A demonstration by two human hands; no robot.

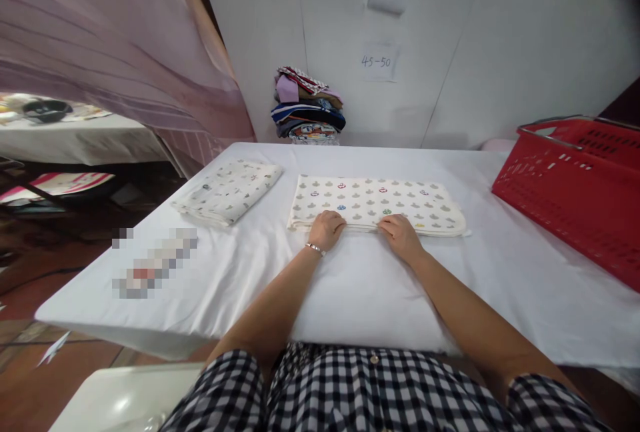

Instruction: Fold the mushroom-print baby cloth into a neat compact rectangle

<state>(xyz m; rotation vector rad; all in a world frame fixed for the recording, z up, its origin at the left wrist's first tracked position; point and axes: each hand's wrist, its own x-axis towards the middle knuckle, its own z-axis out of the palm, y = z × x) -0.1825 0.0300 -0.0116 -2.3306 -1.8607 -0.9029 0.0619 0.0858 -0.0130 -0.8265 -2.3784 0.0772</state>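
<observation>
In the head view, the left hand [328, 229] and right hand [401, 237] are curling at the near edge of a layered, oblong patterned cloth [365, 200], gripping or not unclear; it is lying at twelve o'clock; a perforated red basket [575, 182] is standing at two.

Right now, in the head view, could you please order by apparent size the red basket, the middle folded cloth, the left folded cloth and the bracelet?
1. Red basket, though cut by the picture's edge
2. Middle folded cloth
3. Left folded cloth
4. Bracelet
</observation>
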